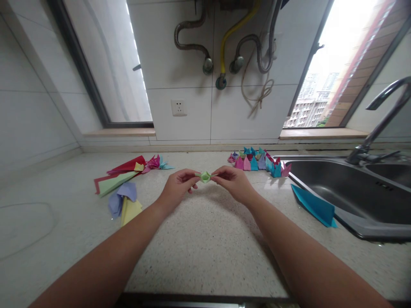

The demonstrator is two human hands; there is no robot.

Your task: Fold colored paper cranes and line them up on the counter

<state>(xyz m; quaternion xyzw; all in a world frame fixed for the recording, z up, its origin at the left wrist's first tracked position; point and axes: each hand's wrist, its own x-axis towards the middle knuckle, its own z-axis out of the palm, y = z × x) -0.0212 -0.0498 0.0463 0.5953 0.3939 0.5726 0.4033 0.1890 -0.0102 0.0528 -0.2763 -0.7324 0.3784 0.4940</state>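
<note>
A small light green folded-paper piece (205,176) is held up over the counter between my two hands. My left hand (180,183) pinches its left end between thumb and forefinger. At the opposite end, the fingertips of my right hand (233,182) pinch it the same way. Its middle looks puffed out, with narrow points running into my fingers. Beyond my right hand, several small origami pieces (253,162) in pink, blue and purple stand grouped near the sink.
Left on the speckled counter (199,248) lie red and green folded papers (117,182), a magenta piece (152,163), a purple paper (123,196) and a yellow paper (131,211). A blue folded paper (314,205) rests against the rim of the metal sink (349,229), under a faucet (382,115).
</note>
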